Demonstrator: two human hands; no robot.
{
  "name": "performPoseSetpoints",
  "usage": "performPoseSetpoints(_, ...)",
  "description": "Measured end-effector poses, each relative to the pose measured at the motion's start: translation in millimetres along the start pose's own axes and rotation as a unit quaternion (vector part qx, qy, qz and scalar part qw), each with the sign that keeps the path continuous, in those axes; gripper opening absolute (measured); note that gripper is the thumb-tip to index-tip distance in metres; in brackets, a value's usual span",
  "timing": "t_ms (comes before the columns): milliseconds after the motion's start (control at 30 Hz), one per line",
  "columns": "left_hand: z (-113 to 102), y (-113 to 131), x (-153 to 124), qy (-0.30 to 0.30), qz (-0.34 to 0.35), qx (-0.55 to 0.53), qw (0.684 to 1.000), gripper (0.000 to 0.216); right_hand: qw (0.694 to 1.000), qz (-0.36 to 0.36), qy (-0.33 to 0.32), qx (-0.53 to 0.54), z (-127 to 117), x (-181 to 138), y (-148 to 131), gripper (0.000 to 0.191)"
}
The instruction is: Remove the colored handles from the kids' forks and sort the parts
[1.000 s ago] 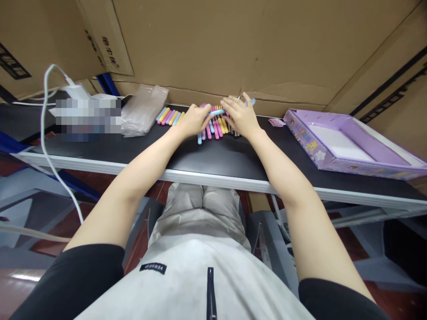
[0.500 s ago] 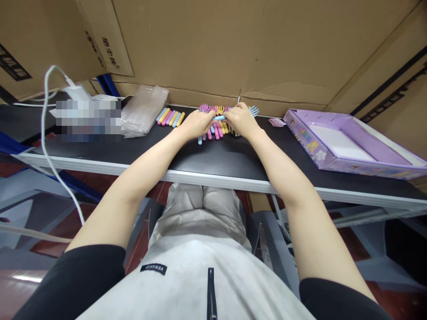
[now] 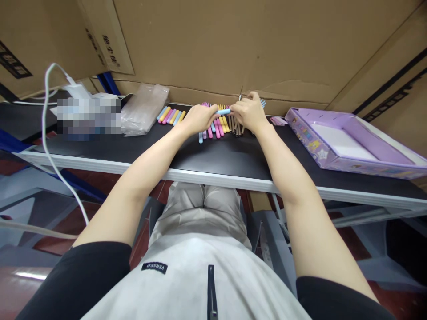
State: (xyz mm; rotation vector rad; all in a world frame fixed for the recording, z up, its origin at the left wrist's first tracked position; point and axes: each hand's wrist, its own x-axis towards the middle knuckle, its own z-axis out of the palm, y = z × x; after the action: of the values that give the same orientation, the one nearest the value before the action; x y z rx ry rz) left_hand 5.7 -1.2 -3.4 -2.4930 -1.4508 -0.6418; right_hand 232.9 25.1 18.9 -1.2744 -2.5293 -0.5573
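Both hands meet over a row of small coloured plastic forks [image 3: 218, 126] lying on the black table [image 3: 216, 155] by the cardboard wall. My left hand [image 3: 199, 118] is closed, pinching one end of a light blue fork handle [image 3: 223, 111]. My right hand [image 3: 248, 111] is closed too, fingers curled on the other end of that blue fork, whose prongs show just past the knuckles. A second small group of coloured handles [image 3: 171, 116] lies to the left of my left hand.
A crumpled clear plastic bag [image 3: 144, 109] lies left of the handles, with a white charger and cable [image 3: 50, 111] beyond it. An open purple box [image 3: 350, 142] sits on the table at the right. Cardboard sheets [image 3: 233, 44] form the back wall.
My hands have shifted slightly right and back along the row. The right hand went from flat and spread to curled on the blue fork.
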Motion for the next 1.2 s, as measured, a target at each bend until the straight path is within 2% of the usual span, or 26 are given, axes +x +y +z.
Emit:
performPoseSetpoints(200,-3.4,1.4,0.7,0.001,0.001,-0.005,1.000,0.034,1.000,0.015,0.005,-0.008,-0.9,-0.6,6.4,0.051)
performPoseSetpoints(333,-8.5,-12.9,-5.9,0.001,-0.023,-0.007,1.000,0.036,0.998,0.062,0.009,-0.022,0.5,-14.0,31.8,0.050)
performPoseSetpoints(500,-11.5,-53.4,-14.4,0.047,-0.139,-0.025,0.989,0.041,0.980,0.190,0.013,-0.050,4.4,-40.8,71.6,0.050)
performPoseSetpoints(600,-10.2,-67.6,-14.6,0.053,-0.218,-0.009,0.974,0.047,0.971,0.227,-0.009,-0.078,2.8,-45.0,74.4,0.051)
performPoseSetpoints(733,-3.9,-73.7,-12.8,0.048,-0.265,0.002,0.963,0.054,0.975,0.208,-0.006,-0.083,0.6,-37.2,59.7,0.046)
performPoseSetpoints(833,-0.5,-74.7,-12.5,0.009,-0.295,0.013,0.955,0.054,0.980,0.188,0.013,-0.058,5.2,-31.0,53.5,0.040)
performPoseSetpoints(933,-0.2,-73.8,-13.4,-0.019,-0.316,0.040,0.948,0.054,0.983,0.176,0.033,-0.028,16.0,-27.6,58.2,0.033)
performPoseSetpoints(1067,2.2,-75.7,-14.8,-0.018,-0.330,0.057,0.942,0.055,0.987,0.139,0.078,-0.010,30.7,-25.7,71.2,0.028)
performPoseSetpoints(1200,6.7,-80.9,-15.9,-0.023,-0.345,0.054,0.937,0.056,0.988,0.126,0.089,-0.020,32.5,-25.4,73.3,0.026)
